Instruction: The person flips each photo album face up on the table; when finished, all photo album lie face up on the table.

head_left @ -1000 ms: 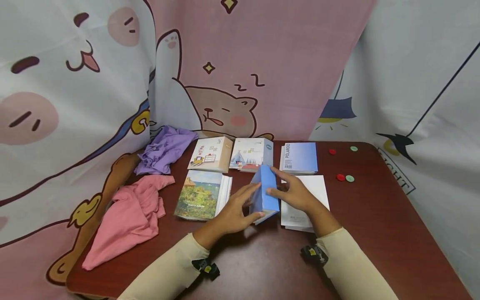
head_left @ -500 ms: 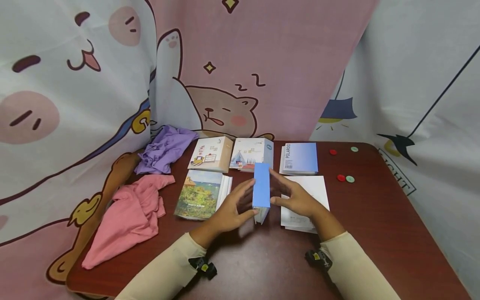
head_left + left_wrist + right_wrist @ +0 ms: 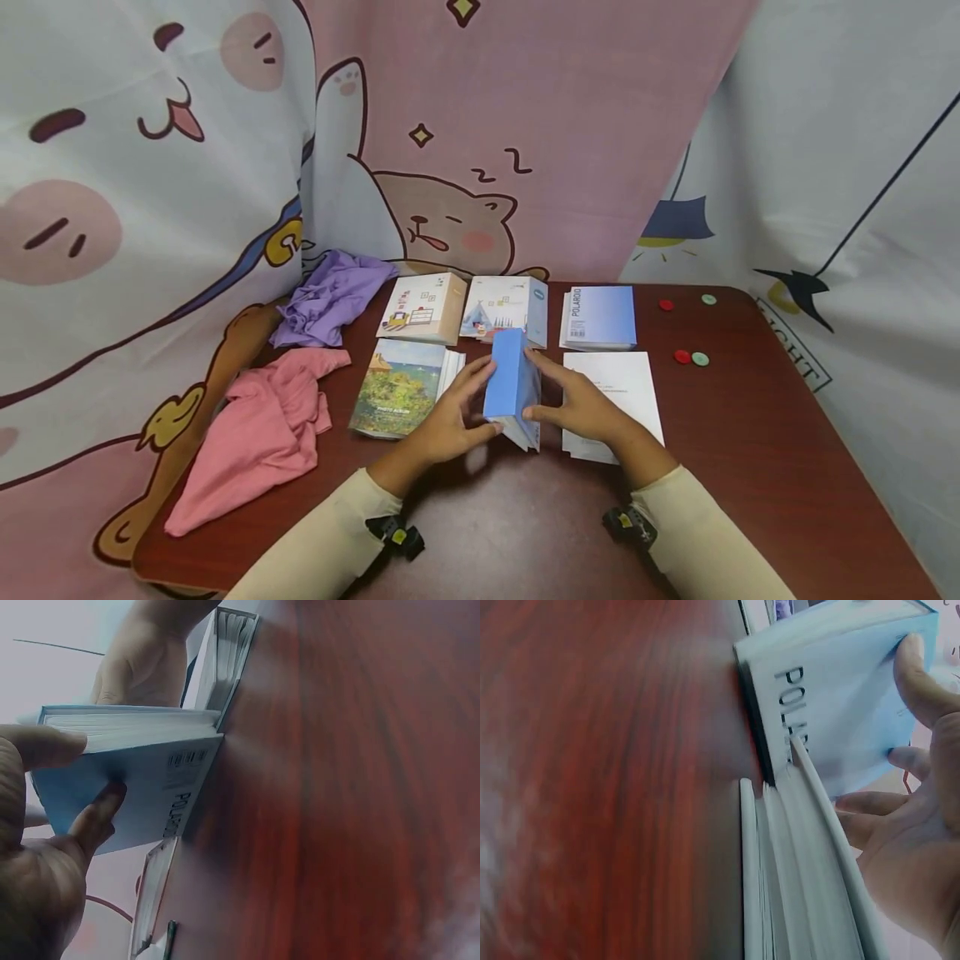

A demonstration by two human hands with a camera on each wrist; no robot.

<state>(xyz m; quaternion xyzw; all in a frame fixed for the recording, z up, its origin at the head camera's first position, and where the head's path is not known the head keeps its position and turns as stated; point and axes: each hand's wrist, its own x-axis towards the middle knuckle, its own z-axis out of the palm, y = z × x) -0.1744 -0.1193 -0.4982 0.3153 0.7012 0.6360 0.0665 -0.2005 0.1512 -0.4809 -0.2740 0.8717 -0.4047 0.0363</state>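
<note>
A blue photo album [image 3: 506,375] marked POLAROID stands on the table between my hands, spine up and leaning left. My left hand [image 3: 444,425] holds its left side, the fingers toward the far end and the thumb at the near end. In the left wrist view the left thumb lies by the page edges and a finger [image 3: 97,814] touches the cover. My right hand [image 3: 585,405] holds the opposite side, with its thumb [image 3: 915,671] on the printed cover in the right wrist view. A white album [image 3: 607,392] lies just beside the right hand.
A landscape-covered album [image 3: 401,387] lies left of my left hand. Behind are two illustrated albums [image 3: 420,307] and another blue POLAROID album [image 3: 602,315]. Pink cloth [image 3: 262,433] and purple cloth [image 3: 330,296] lie at left; red discs [image 3: 682,357] and green discs [image 3: 700,359] at right.
The blue album has tipped over from a right lean through upright to a left lean, its spine shifting left. Both hands have moved slightly left with it.
</note>
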